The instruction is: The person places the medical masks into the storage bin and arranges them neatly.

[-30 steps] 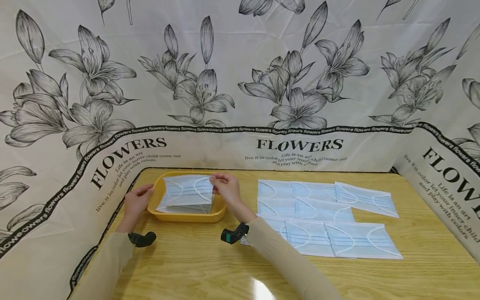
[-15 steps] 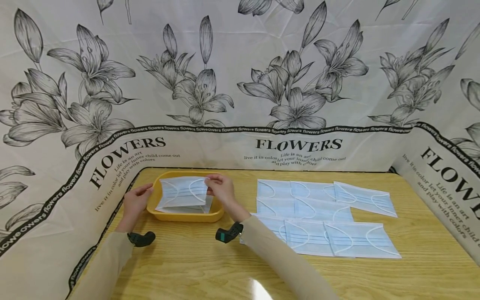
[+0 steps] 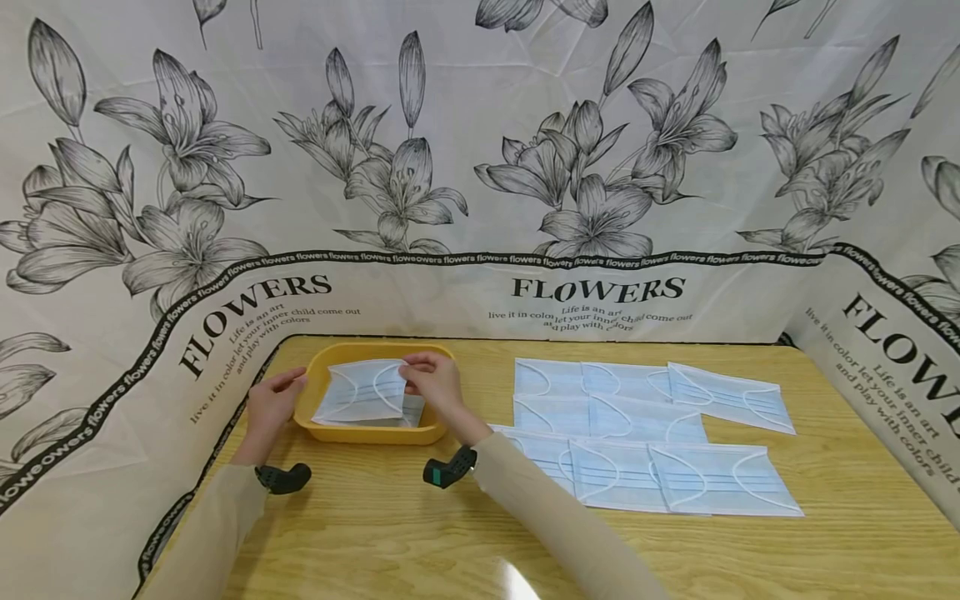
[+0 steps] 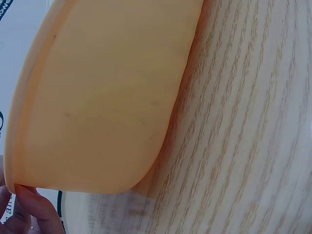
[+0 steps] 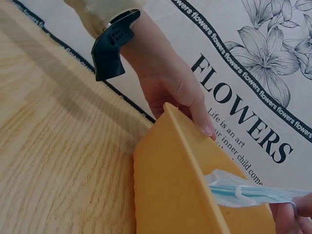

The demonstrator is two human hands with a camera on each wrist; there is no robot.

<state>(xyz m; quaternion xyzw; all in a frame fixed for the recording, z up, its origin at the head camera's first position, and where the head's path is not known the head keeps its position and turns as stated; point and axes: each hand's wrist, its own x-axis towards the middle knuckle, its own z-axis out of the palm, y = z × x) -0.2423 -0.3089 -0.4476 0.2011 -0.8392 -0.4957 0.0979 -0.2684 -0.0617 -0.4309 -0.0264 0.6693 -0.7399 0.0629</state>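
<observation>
A yellow plastic basin (image 3: 375,435) stands at the left of the table. At its left end my left hand (image 3: 272,408) grips the rim; in the left wrist view, the thumb and fingers of that left hand (image 4: 34,209) pinch the basin's edge (image 4: 105,107). My right hand (image 3: 437,387) pinches the right end of a pale blue face mask (image 3: 363,392) over the basin. Edge-on in the right wrist view, the mask (image 5: 248,193) hangs inside the walls, between the fingertips of the right hand (image 5: 295,214). Beneath it, another mask (image 3: 412,411) shows partly on the basin's bottom.
Several face masks (image 3: 723,479) lie flat in overlapping rows on the wooden table (image 3: 375,533), right of the basin. A white cloth (image 3: 450,300) with printed flowers hangs behind the table and along its sides. Dark wrist cameras (image 3: 450,468) sit on both wrists.
My right hand has moved left and slightly down, bringing the pinched mask lower and farther into the basin. The left hand stays on the rim.
</observation>
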